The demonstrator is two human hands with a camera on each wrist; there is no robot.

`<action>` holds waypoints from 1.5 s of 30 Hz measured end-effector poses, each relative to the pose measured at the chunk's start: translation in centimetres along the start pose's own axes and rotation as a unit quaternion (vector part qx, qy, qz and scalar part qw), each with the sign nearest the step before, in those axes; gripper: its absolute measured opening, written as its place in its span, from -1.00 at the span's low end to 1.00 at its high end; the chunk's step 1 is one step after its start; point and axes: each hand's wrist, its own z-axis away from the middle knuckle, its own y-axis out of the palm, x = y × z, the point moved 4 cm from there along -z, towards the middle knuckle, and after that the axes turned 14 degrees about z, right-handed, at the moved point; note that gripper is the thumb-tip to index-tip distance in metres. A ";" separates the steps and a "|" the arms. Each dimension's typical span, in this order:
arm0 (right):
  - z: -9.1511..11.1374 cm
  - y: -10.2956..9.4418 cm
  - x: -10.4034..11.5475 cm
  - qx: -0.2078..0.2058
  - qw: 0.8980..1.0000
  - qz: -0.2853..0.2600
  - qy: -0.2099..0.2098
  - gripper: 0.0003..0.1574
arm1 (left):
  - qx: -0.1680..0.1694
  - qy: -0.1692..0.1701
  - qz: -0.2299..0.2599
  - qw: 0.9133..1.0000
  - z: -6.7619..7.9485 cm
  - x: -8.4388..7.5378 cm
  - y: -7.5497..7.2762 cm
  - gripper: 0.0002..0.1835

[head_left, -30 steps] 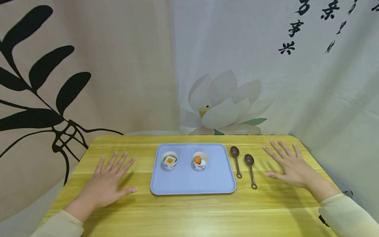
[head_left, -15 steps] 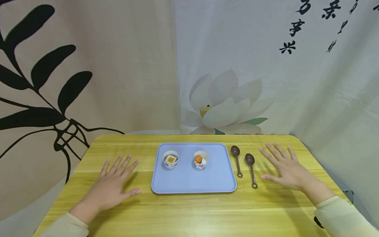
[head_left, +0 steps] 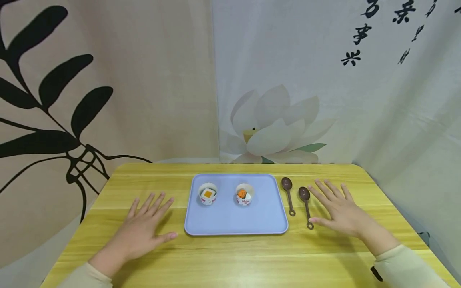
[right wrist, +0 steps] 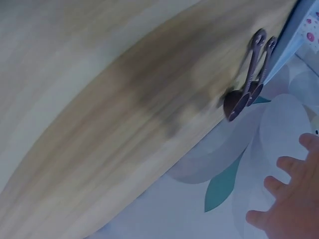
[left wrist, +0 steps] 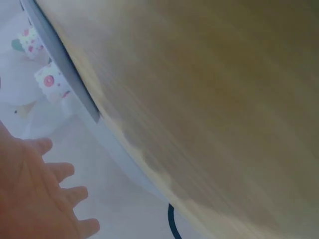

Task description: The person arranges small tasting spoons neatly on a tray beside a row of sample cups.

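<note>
My left hand (head_left: 141, 230), fingers spread and holding nothing, is over the table to the left of a pale blue tray (head_left: 235, 224). On the right, my right hand (head_left: 340, 212) has its fingers spread too, with the thumb tip overlapping the handle of the nearer brown spoon (head_left: 306, 204) in the head view. A second brown spoon (head_left: 288, 192) lies between that one and the tray. Two patterned paper cups stand on the tray: the left cup (head_left: 207, 201) has a white and orange piece in it, the right cup (head_left: 244, 201) an orange and white piece.
The wooden table (head_left: 230, 264) reaches back to a curtain (head_left: 173, 100) printed with dark leaves, a lotus and black characters. In the right wrist view the spoons lie side by side close to the tray's edge (right wrist: 289, 42).
My right hand has moved left, toward the nearer spoon. The left hand has shifted a little right and toward me. The tray, cups and spoons stay in place.
</note>
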 end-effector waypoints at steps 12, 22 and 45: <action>-0.5 0.0 1.6 0.009 1.000 -0.020 -0.006 0.07 | 0.007 -0.007 0.035 0.999 -0.5 -1.7 -0.1 -0.06; -0.8 0.1 2.4 0.009 0.999 -0.034 -0.013 0.07 | 0.016 -0.009 0.057 0.998 -1.3 -2.7 -0.2 -0.07; -2.0 0.7 4.8 0.015 0.998 -0.056 -0.020 0.09 | 0.049 -0.024 0.100 0.994 -2.7 -4.0 0.5 -0.04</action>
